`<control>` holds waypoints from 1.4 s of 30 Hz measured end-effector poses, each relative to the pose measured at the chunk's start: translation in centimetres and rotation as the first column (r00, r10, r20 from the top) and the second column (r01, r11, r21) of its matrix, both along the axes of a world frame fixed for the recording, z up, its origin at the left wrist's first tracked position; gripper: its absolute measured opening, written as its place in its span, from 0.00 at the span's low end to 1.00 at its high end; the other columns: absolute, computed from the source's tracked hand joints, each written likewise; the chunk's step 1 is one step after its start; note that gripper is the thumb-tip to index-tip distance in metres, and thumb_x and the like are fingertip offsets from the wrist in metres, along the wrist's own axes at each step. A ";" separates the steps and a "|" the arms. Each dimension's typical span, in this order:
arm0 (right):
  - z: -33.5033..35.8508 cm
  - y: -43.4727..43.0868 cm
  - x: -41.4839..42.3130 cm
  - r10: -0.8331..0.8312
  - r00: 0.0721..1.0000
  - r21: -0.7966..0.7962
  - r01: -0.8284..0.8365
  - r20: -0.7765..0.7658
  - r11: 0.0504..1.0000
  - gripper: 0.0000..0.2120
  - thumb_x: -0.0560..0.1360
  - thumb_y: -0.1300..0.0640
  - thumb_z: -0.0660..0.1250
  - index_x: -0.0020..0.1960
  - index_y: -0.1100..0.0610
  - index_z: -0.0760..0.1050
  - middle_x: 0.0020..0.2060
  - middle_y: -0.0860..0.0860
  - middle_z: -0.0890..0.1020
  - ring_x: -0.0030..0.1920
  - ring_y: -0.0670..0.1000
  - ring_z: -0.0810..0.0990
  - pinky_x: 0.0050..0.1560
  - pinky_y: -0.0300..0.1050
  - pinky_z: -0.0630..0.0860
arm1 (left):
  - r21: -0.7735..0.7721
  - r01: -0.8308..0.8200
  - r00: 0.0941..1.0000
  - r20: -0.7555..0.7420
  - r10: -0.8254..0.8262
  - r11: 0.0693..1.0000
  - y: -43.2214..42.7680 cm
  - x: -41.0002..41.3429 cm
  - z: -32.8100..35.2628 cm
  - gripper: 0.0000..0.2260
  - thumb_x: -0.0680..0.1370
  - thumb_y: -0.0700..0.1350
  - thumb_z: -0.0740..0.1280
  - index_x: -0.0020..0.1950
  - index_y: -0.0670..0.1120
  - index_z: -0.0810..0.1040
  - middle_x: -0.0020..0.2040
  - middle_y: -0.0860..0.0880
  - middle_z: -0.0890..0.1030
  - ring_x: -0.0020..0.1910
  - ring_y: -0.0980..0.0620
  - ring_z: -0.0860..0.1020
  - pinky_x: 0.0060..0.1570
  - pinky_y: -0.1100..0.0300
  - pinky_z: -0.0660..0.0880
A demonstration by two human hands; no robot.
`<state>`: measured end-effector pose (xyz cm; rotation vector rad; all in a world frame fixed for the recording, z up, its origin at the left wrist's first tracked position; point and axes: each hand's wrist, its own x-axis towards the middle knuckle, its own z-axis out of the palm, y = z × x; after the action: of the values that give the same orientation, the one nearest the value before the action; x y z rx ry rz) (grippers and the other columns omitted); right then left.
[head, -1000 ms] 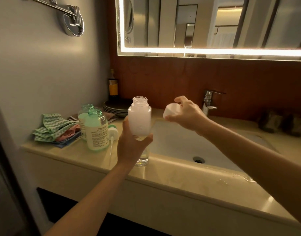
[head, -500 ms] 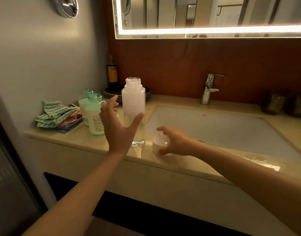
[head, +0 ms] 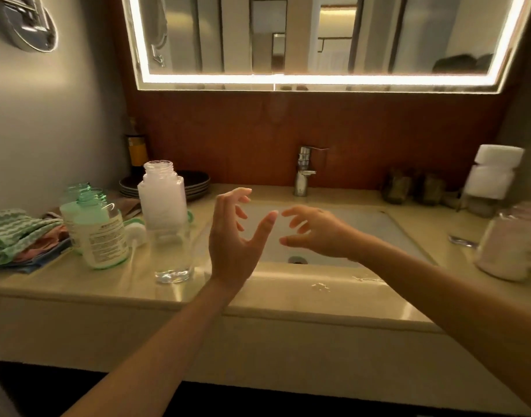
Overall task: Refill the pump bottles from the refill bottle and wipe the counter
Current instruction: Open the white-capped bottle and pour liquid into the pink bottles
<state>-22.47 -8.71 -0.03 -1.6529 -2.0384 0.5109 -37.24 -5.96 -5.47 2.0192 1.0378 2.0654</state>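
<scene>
The white refill bottle (head: 162, 200) stands uncapped and upright, its base at the mouth of a clear glass (head: 172, 260) on the counter (head: 288, 299). Left of it stand two green pump bottles (head: 100, 236) (head: 73, 206) with open necks, and a white pump head (head: 135, 233) lies between them and the glass. My left hand (head: 232, 239) and my right hand (head: 314, 231) hover empty over the front of the sink (head: 363, 227), fingers loosely curled and facing each other. Small white drips (head: 320, 285) lie on the counter's front edge. The bottle's cap is not in view.
Folded cloths (head: 14, 236) are piled at the far left. Stacked dark plates (head: 195, 182) and a dark bottle (head: 137, 149) sit at the back, the faucet (head: 303, 173) behind the sink. At the right stand a jar (head: 511, 248), white rolled towels (head: 493, 173) and dark tumblers (head: 414, 185).
My left hand let go of the refill bottle and moved right. My right hand put the white cap down at the counter's front, released it and rose over the sink.
</scene>
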 end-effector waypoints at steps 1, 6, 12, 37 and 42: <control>0.2 -0.4 1.1 -0.029 0.999 0.017 0.029 -0.015 0.999 0.25 0.73 0.50 0.68 0.68 0.51 0.65 0.59 0.51 0.73 0.54 0.47 0.73 0.51 0.40 0.71 | -0.023 0.026 1.000 0.017 -0.026 0.999 0.0 1.3 0.0 0.26 0.71 0.68 0.59 0.60 0.50 0.69 0.51 0.53 0.74 0.43 0.58 0.73 0.37 0.71 0.70; 2.0 -4.2 9.8 -0.245 0.963 0.250 0.266 -0.112 0.931 0.17 0.73 0.51 0.67 0.60 0.55 0.73 0.47 0.49 0.77 0.48 0.47 0.77 0.48 0.40 0.76 | -0.049 0.190 0.981 -0.021 -0.191 0.981 -0.6 10.7 0.9 0.23 0.71 0.67 0.60 0.58 0.53 0.67 0.51 0.56 0.73 0.44 0.58 0.75 0.36 0.71 0.73; 5.1 -7.4 20.8 -0.419 0.843 0.459 0.536 -0.337 0.709 0.06 0.74 0.56 0.67 0.50 0.56 0.77 0.37 0.51 0.79 0.38 0.51 0.78 0.41 0.44 0.76 | -0.300 0.457 0.881 0.026 -0.472 0.837 0.0 22.2 1.8 0.20 0.72 0.56 0.68 0.59 0.49 0.68 0.51 0.50 0.76 0.48 0.53 0.76 0.41 0.65 0.73; 7.2 1.8 38.8 -0.546 0.819 0.214 0.574 -0.179 0.791 0.25 0.75 0.46 0.63 0.69 0.51 0.62 0.64 0.55 0.68 0.59 0.55 0.71 0.53 0.50 0.77 | -0.626 0.728 0.523 0.242 -0.818 0.280 6.9 44.8 3.4 0.28 0.66 0.37 0.76 0.62 0.45 0.67 0.54 0.47 0.75 0.51 0.52 0.76 0.43 0.64 0.76; 7.6 1.8 36.6 -0.499 0.856 0.249 0.517 -0.138 0.819 0.26 0.74 0.46 0.65 0.68 0.53 0.63 0.64 0.55 0.68 0.58 0.54 0.71 0.54 0.50 0.77 | -0.582 0.726 0.590 0.253 -0.767 0.366 6.9 43.2 3.2 0.28 0.64 0.39 0.78 0.60 0.47 0.70 0.54 0.47 0.77 0.52 0.51 0.76 0.46 0.61 0.76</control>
<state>14.14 -6.86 7.52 -1.8706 -1.4427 0.0809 5.99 0.90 -2.31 1.6705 0.4954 0.9629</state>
